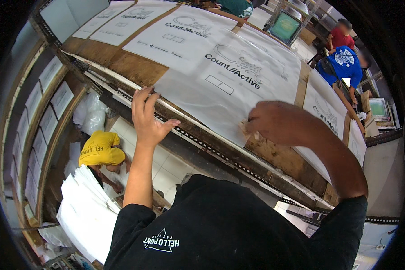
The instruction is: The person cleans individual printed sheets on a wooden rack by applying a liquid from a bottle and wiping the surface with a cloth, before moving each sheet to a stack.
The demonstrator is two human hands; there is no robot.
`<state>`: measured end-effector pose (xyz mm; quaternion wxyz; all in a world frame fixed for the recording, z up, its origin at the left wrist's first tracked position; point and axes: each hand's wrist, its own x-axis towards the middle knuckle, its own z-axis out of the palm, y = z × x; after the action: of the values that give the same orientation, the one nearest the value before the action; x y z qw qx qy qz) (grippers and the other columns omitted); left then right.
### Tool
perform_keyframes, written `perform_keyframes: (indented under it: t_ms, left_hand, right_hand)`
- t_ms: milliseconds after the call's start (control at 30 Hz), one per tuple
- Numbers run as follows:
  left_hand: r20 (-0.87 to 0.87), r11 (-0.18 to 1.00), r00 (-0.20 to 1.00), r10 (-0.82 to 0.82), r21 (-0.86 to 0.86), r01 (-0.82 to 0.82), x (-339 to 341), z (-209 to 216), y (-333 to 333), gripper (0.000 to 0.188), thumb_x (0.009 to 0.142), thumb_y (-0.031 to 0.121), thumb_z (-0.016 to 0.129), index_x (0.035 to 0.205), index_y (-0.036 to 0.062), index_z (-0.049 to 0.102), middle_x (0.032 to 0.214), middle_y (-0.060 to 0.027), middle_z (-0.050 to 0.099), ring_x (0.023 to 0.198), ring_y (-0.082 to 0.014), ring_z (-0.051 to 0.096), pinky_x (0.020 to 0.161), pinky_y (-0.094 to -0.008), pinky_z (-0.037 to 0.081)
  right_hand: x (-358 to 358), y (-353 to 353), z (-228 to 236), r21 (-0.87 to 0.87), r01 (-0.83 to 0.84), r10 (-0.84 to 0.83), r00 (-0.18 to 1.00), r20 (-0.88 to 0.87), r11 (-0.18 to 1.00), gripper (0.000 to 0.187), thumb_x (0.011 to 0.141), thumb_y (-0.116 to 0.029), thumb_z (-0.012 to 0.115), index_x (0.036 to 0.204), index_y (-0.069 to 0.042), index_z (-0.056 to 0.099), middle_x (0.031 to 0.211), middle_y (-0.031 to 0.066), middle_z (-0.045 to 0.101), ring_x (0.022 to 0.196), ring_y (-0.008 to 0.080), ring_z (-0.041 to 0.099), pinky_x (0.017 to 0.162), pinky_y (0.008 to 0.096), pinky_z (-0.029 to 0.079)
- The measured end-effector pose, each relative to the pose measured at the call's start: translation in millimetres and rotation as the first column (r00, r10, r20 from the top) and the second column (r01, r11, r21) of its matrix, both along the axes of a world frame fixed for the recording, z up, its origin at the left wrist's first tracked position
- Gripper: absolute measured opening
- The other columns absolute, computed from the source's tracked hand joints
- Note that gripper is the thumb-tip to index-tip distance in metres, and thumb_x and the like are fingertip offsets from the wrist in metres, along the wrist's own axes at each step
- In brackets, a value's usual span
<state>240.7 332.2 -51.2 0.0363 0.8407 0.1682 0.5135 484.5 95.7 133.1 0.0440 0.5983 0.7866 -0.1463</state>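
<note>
A translucent plastic sheet point(189, 87) printed in black lies on a long brown board table point(144, 67), overlapping another printed sheet. At the table's near edge, my left hand point(149, 117) has its fingers spread, fingertips by the metal rail and the sheet's left corner, with nothing in it. My right hand point(274, 121) is over the sheet's near right corner, its fingers curled in and slightly blurred. A small tan bit shows at its fingertips, but whether it is held I cannot make out. More printed sheets point(139, 20) lie in a row along the table.
A perforated metal rail point(202, 139) runs along the near edge. Below left, a person in yellow point(101, 148) bends beside a stack of white sheets point(87, 211). Curved shelves point(45, 144) hold sheets at left. A person in blue point(344, 65) works near framed screens point(379, 109) at right.
</note>
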Motion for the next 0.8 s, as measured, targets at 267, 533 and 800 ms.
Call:
perform_keyframes:
  t_ms: [267, 533, 800]
  left_hand:
    - [0.003, 1.0, 1.0, -0.001, -0.012, 0.001, 0.5, 3.2, -2.5, 0.088, 0.074, 0.078, 0.068, 0.121, 0.0046, 0.058, 0.128, -0.0188, 0.056, 0.121, -0.0421, 0.054, 0.109, -0.0602, 0.038]
    - [-0.015, 1.0, 1.0, -0.004, -0.001, 0.004, -0.5, 0.2, -1.4, 0.09, 0.079, 0.08, 0.061, 0.124, 0.0013, 0.058, 0.132, -0.0217, 0.055, 0.127, -0.0442, 0.049, 0.107, -0.0568, 0.037]
    - [0.014, 1.0, 1.0, 0.002, -0.004, -0.002, 3.1, 2.5, -2.9, 0.087, 0.072, 0.077, 0.07, 0.12, 0.0047, 0.058, 0.127, -0.0184, 0.058, 0.119, -0.0422, 0.054, 0.108, -0.0595, 0.039]
  right_hand:
    - [-26.1, 154.1, -22.8, 0.4, -0.184, 0.225, 0.973, -0.057, 0.898, 0.018, 0.089, -0.005, 0.059, 0.101, -0.008, 0.072, 0.091, 0.0114, 0.064, 0.096, 0.0308, 0.062, 0.091, 0.0443, 0.05]
    - [-35.3, 191.6, -57.1, 0.349, -0.138, 0.159, 0.987, -0.032, 0.927, 0.013, 0.083, -0.003, 0.061, 0.091, -0.006, 0.072, 0.082, 0.0126, 0.065, 0.093, 0.0334, 0.065, 0.087, 0.0441, 0.052]
    - [-2.9, 68.6, -34.4, 0.159, -0.134, 0.14, 0.99, -0.027, 0.978, 0.024, 0.085, -0.003, 0.062, 0.107, -0.01, 0.07, 0.102, 0.0103, 0.064, 0.103, 0.0291, 0.062, 0.09, 0.0425, 0.052]
